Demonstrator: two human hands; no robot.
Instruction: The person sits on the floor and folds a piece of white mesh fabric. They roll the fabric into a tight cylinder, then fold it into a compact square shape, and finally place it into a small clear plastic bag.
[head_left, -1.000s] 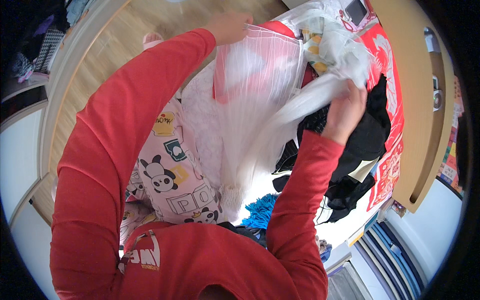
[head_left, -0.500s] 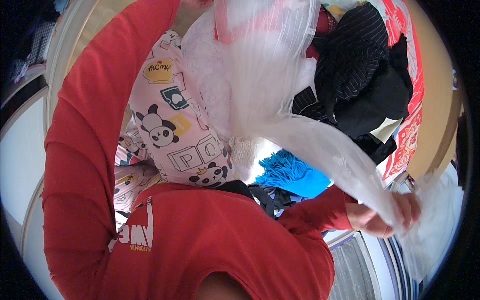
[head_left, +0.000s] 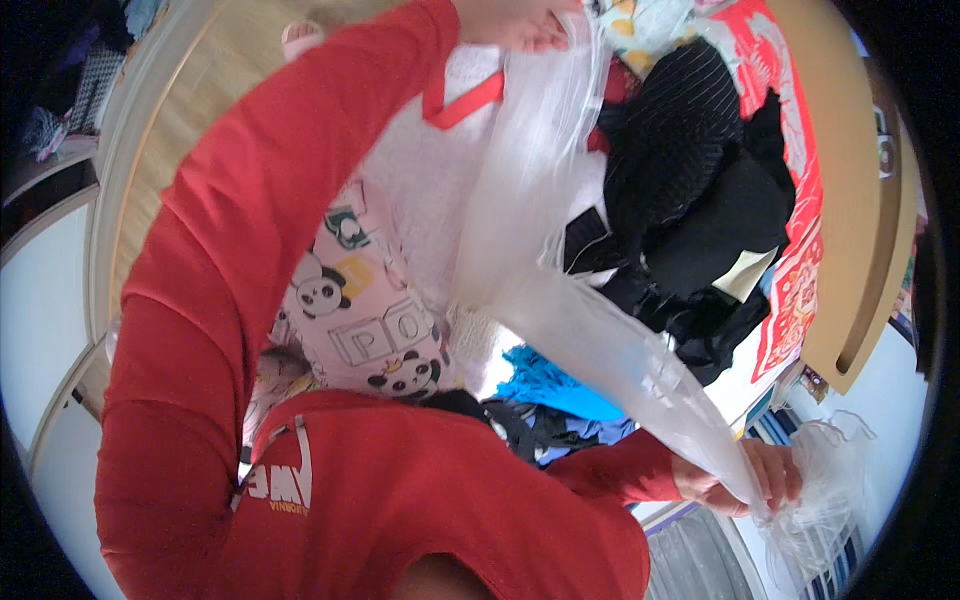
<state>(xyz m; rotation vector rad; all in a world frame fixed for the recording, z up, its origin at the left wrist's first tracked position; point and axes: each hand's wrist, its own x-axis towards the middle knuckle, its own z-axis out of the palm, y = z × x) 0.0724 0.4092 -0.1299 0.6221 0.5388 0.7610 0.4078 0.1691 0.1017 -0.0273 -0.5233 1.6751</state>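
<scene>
A long sheer white cloth (head_left: 600, 330) hangs in a bent band between my two hands. My left hand (head_left: 525, 25) is raised at the top, fingers closed on the cloth's upper end. At the lower right my right hand (head_left: 740, 480) grips the other end, and a loose bunch of cloth spills beyond the fist. The cloth's middle sags over a pale lilac-white fabric (head_left: 420, 150) with a red strip (head_left: 465, 105) on it. Beneath lie my legs in pink panda-print trousers (head_left: 375, 320). A bright blue fringed cloth (head_left: 560, 385) lies under the band.
A heap of black garments (head_left: 690, 180), some pinstriped, lies right of the cloth. Beside it is a red-and-white printed covering (head_left: 790, 240). Dark clothes (head_left: 540, 420) lie near my waist. Wooden furniture (head_left: 850, 200) stands at the right, and wooden floor (head_left: 190, 150) shows at the left.
My left hand has come down and rightward into view with its end of the cloth. My right hand has shifted slightly left and down. The red strip now shows more clearly.
</scene>
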